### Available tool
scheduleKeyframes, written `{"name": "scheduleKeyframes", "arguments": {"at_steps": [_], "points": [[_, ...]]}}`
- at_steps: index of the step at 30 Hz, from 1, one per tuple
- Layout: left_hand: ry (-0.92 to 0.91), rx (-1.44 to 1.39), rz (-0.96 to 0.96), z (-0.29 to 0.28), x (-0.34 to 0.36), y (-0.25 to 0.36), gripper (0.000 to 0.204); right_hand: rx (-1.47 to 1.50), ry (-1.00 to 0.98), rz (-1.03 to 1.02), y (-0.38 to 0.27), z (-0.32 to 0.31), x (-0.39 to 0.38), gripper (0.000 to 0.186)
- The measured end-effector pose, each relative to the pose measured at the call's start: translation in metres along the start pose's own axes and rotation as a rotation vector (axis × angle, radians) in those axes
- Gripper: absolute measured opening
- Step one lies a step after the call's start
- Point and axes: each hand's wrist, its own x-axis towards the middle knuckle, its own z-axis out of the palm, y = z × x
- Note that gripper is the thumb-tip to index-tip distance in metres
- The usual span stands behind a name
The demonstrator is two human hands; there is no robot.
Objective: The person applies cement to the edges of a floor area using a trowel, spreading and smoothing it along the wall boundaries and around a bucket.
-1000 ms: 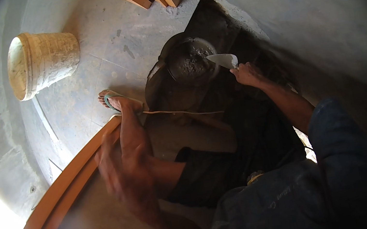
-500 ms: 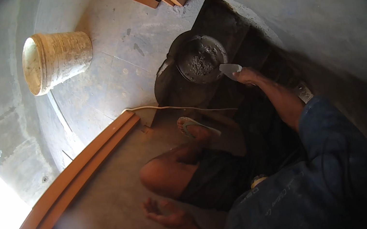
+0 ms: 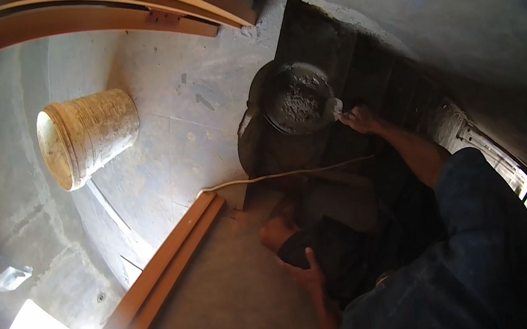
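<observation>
My right hand (image 3: 359,121) grips a trowel (image 3: 335,108) at the right rim of a round dark pan (image 3: 273,118) holding a lumpy, wet-looking grey mix (image 3: 298,102). The pan rests on a dark surface (image 3: 296,32) with straight-edged sections, against the wall. My left hand (image 3: 303,270) lies against the dark shorts (image 3: 327,245) by my bent knee (image 3: 275,229), thumb raised and fingers apart, with no tool in it. My foot is hard to make out in the shadow.
A pale crusted bucket (image 3: 96,132) stands left of the pan. Orange-brown frames (image 3: 110,15) are at the top, another long one (image 3: 139,299) at lower left. A cord (image 3: 279,175) crosses below the pan. A grey wall (image 3: 432,1) rises at right. Bright openings appear low on both sides.
My foot and knee have moved right and inward, away from the frame edge. My left hand has shifted right onto the leg. The trowel has moved down along the pan's right rim.
</observation>
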Motion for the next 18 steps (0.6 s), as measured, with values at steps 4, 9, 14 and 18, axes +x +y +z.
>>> {"name": "scheduleKeyframes", "arguments": {"at_steps": [4,9,14,18], "points": [[-0.069,-0.025,-0.007,-0.017,0.045,-0.003,0.106,0.197,0.073,-0.096,-0.006,-0.007,-0.026,0.061],[-0.047,0.134,0.095,-0.02,0.093,-0.008,0.111,0.521,-0.026,-0.022,-0.049,-0.007,-0.049,0.047],[-0.054,0.21,0.005,-0.016,0.119,-0.004,0.114,1.138,0.055,0.007,-0.092,0.005,-0.062,0.026],[-0.109,0.255,-0.049,-0.026,0.113,0.026,0.118,1.319,0.269,-0.109,-0.12,0.002,-0.056,0.02]]}}
